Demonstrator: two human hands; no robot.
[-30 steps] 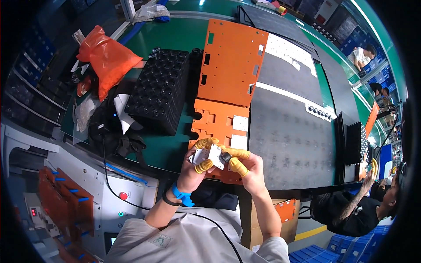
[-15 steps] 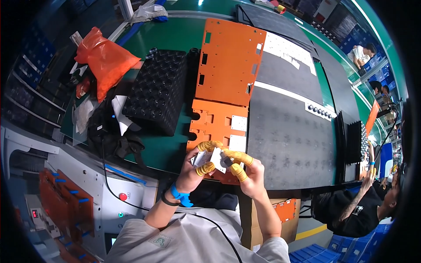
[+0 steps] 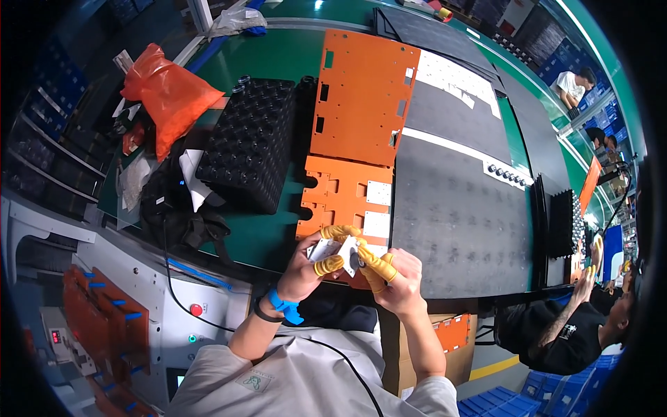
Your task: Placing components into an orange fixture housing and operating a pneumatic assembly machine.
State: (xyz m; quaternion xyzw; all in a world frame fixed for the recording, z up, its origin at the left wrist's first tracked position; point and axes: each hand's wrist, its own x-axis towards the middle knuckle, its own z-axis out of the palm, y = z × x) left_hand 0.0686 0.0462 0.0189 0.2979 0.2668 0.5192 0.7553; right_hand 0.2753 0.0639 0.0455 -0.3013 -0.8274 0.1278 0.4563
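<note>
Small silver-white plates with holes [image 3: 351, 256] are held before me at the bench's near edge, above an orange board. My left hand [image 3: 304, 270] has yellow finger covers and is closed round several of these plates. The front plate stands tilted, apart from the rest. Fingers of my right hand [image 3: 394, 276], also in yellow covers, are closed on that plate's right side. A dark grey patch shows on the plate beside the right fingertips; I cannot tell what it is. The near orange board [image 3: 323, 184] has cutouts and carries more white plates [image 3: 378, 193] along its right side.
A larger orange panel [image 3: 361, 97] lies beyond. Left of it are a black block of round cells [image 3: 246, 142] and an orange bag [image 3: 167, 97]. A black mat [image 3: 458, 215] covers the right side. A co-worker [image 3: 556, 333] is at the far right.
My right fingers have curled in more and drawn together at the plate's right edge. The front plate has shifted slightly right; my left hand keeps its hold.
</note>
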